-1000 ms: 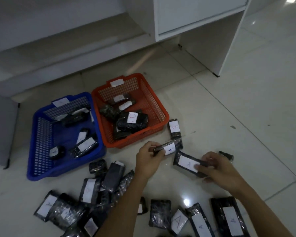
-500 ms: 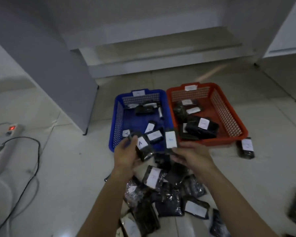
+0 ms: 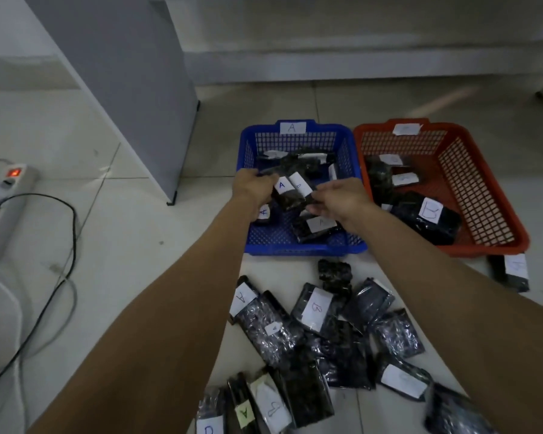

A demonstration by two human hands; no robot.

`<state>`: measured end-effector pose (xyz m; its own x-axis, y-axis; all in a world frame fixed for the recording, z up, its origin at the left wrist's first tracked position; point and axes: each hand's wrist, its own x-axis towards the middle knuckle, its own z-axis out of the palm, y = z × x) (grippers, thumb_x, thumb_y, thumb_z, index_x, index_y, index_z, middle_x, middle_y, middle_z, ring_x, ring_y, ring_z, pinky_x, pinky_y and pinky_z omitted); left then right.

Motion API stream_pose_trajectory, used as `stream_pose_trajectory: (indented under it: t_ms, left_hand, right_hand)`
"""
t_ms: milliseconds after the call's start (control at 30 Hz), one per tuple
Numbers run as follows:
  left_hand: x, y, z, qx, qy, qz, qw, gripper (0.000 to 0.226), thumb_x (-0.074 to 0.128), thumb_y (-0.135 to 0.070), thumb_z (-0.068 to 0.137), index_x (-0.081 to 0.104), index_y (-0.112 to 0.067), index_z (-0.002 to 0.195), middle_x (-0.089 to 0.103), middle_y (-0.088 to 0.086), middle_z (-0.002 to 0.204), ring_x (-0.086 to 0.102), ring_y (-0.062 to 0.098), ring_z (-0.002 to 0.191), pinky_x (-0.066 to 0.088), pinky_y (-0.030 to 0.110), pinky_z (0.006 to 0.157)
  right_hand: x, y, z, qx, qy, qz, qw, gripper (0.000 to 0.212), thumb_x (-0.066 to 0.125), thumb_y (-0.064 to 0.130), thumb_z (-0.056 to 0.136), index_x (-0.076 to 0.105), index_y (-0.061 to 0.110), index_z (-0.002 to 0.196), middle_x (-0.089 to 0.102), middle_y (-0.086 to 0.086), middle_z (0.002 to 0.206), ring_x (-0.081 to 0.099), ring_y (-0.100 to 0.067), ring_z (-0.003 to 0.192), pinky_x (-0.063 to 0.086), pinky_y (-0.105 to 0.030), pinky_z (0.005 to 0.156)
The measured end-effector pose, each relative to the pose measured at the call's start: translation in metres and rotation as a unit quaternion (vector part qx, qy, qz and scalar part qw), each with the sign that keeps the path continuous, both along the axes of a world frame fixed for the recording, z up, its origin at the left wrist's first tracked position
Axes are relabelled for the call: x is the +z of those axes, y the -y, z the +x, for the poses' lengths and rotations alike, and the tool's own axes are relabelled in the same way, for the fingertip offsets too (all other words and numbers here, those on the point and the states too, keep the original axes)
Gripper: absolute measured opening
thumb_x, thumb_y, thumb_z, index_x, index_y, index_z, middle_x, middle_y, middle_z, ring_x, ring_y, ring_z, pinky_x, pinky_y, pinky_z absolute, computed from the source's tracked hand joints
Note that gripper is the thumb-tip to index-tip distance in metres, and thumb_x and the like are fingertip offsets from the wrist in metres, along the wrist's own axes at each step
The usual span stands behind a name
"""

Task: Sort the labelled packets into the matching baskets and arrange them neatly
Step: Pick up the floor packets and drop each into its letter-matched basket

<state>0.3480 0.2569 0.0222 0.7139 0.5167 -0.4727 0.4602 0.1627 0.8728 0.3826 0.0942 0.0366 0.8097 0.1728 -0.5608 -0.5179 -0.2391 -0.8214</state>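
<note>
Grips: left hand (image 3: 254, 187), right hand (image 3: 339, 200) pinch packets (image 3: 290, 192) | over blue basket (image 3: 301, 245)

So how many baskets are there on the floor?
2. The blue basket sits on the left, under both hands, and the orange basket is right beside it on the right. No others show in this view.

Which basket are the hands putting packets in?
The blue basket, tagged A, on the left. Both hands, left hand and right hand, hold packets over it. The orange basket beside it has no hands near.
</note>
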Motion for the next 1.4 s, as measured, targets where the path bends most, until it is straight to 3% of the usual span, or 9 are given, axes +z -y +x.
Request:
stream_pose_trajectory:
  t_ms: [100,267,433,567,700,933,1067,1200,1400]
  left_hand:
    - [-0.011,-0.004,0.003,-0.023,-0.014,0.093,0.995,0.034,0.071,-0.014,0.087,0.062,-0.004,0.118,0.067,0.012,0.11,0.066,0.03,0.104,0.056,0.044,0.092]
    - [-0.01,0.004,0.004,-0.139,-0.069,0.285,0.946,0.014,0.063,-0.013,0.091,0.056,-0.022,0.083,0.06,0.006,0.093,0.058,0.029,0.116,0.048,0.03,0.093]
    - [-0.008,-0.001,-0.017,-0.141,-0.045,0.27,0.951,0.058,0.062,-0.007,0.088,0.045,-0.006,0.143,0.053,0.01,0.141,0.053,0.025,0.125,0.043,0.029,0.105]
    - [0.005,0.0,-0.092,-0.021,0.084,0.231,0.969,0.037,0.067,-0.007,0.088,0.063,-0.016,0.124,0.069,-0.002,0.108,0.065,0.013,0.092,0.055,0.023,0.086]
    - [-0.018,0.006,-0.187,0.114,0.031,0.243,0.963,0.021,0.069,-0.017,0.087,0.069,-0.022,0.107,0.073,0.0,0.089,0.069,0.015,0.079,0.057,0.032,0.079]
    - [-0.088,0.007,-0.224,-0.153,-0.17,0.333,0.915,0.047,0.061,-0.052,0.064,0.068,-0.023,0.101,0.071,0.004,0.093,0.064,0.03,0.091,0.053,0.042,0.079]
    - [-0.069,0.005,-0.228,-0.121,-0.171,0.235,0.949,0.033,0.072,-0.036,0.064,0.074,-0.015,0.089,0.076,0.007,0.087,0.07,0.026,0.085,0.055,0.036,0.079]
    - [-0.051,0.006,-0.242,0.056,-0.045,-0.067,0.995,0.007,0.072,-0.004,0.086,0.074,-0.005,0.093,0.075,0.019,0.098,0.073,0.029,0.089,0.06,0.04,0.085]
    - [-0.011,0.037,-0.246,0.104,0.076,-0.2,0.971,0.011,0.058,0.001,0.094,0.067,0.004,0.099,0.074,0.019,0.102,0.072,0.031,0.097,0.056,0.041,0.09]
  right_hand:
    - [-0.022,0.0,0.011,0.001,0.012,-0.05,0.999,0.014,0.065,-0.005,0.092,0.065,-0.001,0.105,0.07,-0.022,0.093,0.074,-0.029,0.071,0.064,-0.033,0.065]
    - [-0.043,0.004,0.024,0.078,0.083,-0.178,0.977,0.03,0.07,0.001,0.082,0.067,-0.005,0.112,0.072,-0.023,0.108,0.073,-0.034,0.095,0.063,-0.046,0.079]
    - [-0.02,0.016,0.005,0.123,0.172,-0.242,0.947,0.041,0.073,0.007,0.088,0.065,0.003,0.128,0.064,-0.014,0.13,0.063,-0.029,0.114,0.053,-0.04,0.101]
    - [0.006,0.031,-0.054,0.107,0.263,-0.147,0.947,0.005,0.077,0.021,0.087,0.074,0.018,0.089,0.074,0.001,0.087,0.07,-0.013,0.078,0.061,-0.036,0.079]
    - [-0.003,0.027,-0.131,0.269,0.228,-0.188,0.917,0.016,0.08,0.04,0.08,0.072,0.027,0.078,0.07,0.013,0.075,0.067,-0.003,0.072,0.058,-0.03,0.071]
    - [-0.056,0.007,-0.196,0.4,0.175,-0.366,0.822,0.057,0.078,0.038,0.076,0.051,0.016,0.121,0.059,-0.01,0.118,0.053,-0.029,0.115,0.051,-0.037,0.088]
    - [-0.061,0.014,-0.2,0.346,0.146,-0.304,0.875,0.052,0.084,0.033,0.07,0.064,0.015,0.115,0.067,-0.004,0.114,0.061,-0.023,0.109,0.053,-0.032,0.088]
    - [-0.045,0.035,-0.189,0.2,0.081,-0.061,0.974,0.03,0.089,0.017,0.074,0.071,0.016,0.098,0.077,0.003,0.091,0.073,-0.018,0.089,0.058,-0.027,0.076]
    - [-0.014,0.06,-0.178,0.087,-0.026,0.129,0.987,0.033,0.076,0.02,0.086,0.066,0.023,0.118,0.077,0.0,0.109,0.074,-0.019,0.099,0.063,-0.05,0.071]
